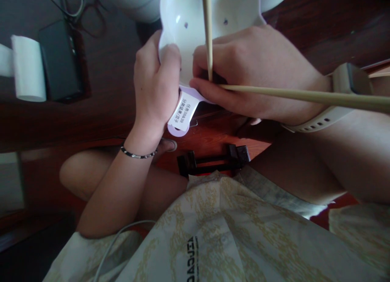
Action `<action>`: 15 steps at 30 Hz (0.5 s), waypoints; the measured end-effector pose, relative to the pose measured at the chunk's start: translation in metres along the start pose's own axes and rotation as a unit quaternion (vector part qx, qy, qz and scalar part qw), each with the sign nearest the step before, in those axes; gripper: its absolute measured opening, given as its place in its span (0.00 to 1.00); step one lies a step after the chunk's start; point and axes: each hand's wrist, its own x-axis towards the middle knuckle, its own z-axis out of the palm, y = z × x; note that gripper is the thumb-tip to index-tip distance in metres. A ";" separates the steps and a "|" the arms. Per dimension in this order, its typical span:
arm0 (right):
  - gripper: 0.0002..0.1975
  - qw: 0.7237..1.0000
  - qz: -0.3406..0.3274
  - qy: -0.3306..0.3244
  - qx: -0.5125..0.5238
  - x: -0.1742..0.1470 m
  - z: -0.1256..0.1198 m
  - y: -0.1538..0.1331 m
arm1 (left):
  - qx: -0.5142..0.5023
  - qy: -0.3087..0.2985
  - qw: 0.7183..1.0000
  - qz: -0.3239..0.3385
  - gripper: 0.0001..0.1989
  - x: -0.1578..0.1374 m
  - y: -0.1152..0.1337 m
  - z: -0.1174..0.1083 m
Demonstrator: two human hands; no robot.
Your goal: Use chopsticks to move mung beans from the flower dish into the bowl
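Observation:
A white, wavy-edged bowl (193,6) with a lavender rim and a short lavender handle sits at the top centre. My left hand (158,79) is closed on its left edge, with the thumb over the rim. A printed white label (184,109) is stuck on the handle. My right hand (240,71) is closed around a pair of wooden chopsticks (274,92), low over the near side of the bowl. One stick points away from me and the other to the right; their lower ends are hidden by my fingers. Two small dark bits (225,21) lie in the bowl.
White containers (134,6) stand to either side of the bowl on the dark wooden table (304,34). At the left are a black box (61,59), a white roll (29,69) and a cable (74,8). My legs and a dark frame (213,162) are below.

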 end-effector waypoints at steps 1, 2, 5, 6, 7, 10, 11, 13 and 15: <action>0.27 1.000 -0.002 0.004 -0.001 0.000 0.001 0.000 | 0.001 -0.002 1.000 -0.003 0.08 -0.001 0.002 0.000; 0.27 1.000 -0.003 0.004 -0.002 0.000 0.001 0.000 | 0.002 -0.002 1.000 -0.004 0.08 -0.001 0.003 0.000; 0.26 1.000 -0.006 0.008 -0.007 0.000 0.002 0.001 | 0.007 -0.003 1.000 -0.002 0.08 -0.001 0.002 0.000; 0.26 1.000 -0.006 0.005 -0.008 0.000 0.001 0.001 | 0.006 -0.003 1.000 -0.002 0.09 -0.001 0.001 0.000; 0.26 1.000 -0.006 0.002 -0.009 0.000 0.001 0.000 | 0.004 -0.004 1.000 -0.003 0.09 0.000 0.000 -0.001; 0.26 1.000 -0.008 -0.007 -0.009 0.000 -0.001 0.000 | 0.001 -0.007 1.000 0.003 0.09 0.001 -0.005 -0.001; 0.26 1.000 -0.007 -0.002 -0.009 0.000 -0.001 0.000 | 0.001 -0.006 1.000 0.007 0.09 0.001 -0.006 -0.001; 0.25 1.000 -0.004 0.003 -0.011 0.000 0.000 0.000 | 0.003 -0.008 1.000 0.007 0.10 0.001 -0.007 -0.001; 0.25 1.000 -0.002 0.007 -0.011 0.000 0.001 0.000 | 0.007 -0.006 1.000 0.004 0.10 0.000 -0.005 -0.001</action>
